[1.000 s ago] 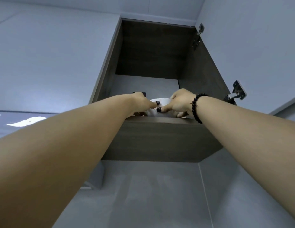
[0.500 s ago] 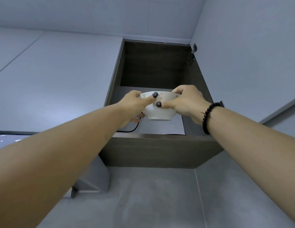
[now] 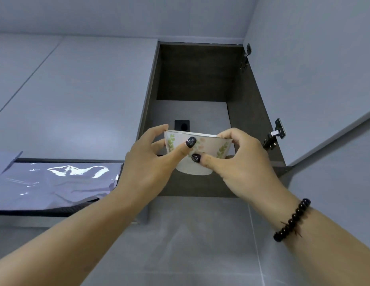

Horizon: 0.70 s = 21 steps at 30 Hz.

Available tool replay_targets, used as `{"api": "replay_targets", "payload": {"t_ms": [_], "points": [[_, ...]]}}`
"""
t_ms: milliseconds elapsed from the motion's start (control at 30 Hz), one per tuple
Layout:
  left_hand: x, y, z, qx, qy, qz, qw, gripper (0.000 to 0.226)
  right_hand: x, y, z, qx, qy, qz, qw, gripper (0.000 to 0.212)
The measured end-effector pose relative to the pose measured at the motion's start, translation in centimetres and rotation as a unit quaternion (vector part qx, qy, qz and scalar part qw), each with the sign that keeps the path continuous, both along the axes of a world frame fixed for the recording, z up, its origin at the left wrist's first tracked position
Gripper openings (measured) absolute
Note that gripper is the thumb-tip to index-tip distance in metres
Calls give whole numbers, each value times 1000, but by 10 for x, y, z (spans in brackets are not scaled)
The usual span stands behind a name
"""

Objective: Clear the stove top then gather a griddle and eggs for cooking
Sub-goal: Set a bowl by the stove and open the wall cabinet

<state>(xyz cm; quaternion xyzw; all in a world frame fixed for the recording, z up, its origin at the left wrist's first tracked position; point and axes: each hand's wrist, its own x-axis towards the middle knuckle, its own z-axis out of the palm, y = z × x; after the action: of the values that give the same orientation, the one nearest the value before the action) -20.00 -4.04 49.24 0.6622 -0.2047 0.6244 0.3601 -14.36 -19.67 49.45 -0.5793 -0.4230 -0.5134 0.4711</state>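
A white ceramic bowl with green leaf and pink flower print point(image 3: 202, 149) is held upright between the curled fingers of the left hand point(image 3: 148, 162) and right hand point(image 3: 240, 162), thumbs pressed on its near side, before the open dark wooden wall cabinet point(image 3: 200, 79) behind the fingertips.

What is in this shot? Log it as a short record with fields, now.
bowl: white with a leaf print, upright
left hand: grips the bowl's left side, thumb across its front
right hand: grips the bowl's right side
bracelet: dark beads on the right wrist
cabinet: open, dark interior, behind the bowl
socket: black, on the cabinet's back wall above the bowl's rim
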Motion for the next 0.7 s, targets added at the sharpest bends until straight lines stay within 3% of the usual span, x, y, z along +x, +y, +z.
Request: {"api": "replay_targets", "payload": {"t_ms": [233,433,700], "points": [[7,12,-86,-47,46,-82,994,52,19,16,-84,7,50,91,995,38],[29,34,-159,-118,87,-100,984,64,44,35,-159,-15,132,131,982,53],[64,49,-256,-207,139,-116,961,71,82,56,-252,-53,196,141,969,52]]}}
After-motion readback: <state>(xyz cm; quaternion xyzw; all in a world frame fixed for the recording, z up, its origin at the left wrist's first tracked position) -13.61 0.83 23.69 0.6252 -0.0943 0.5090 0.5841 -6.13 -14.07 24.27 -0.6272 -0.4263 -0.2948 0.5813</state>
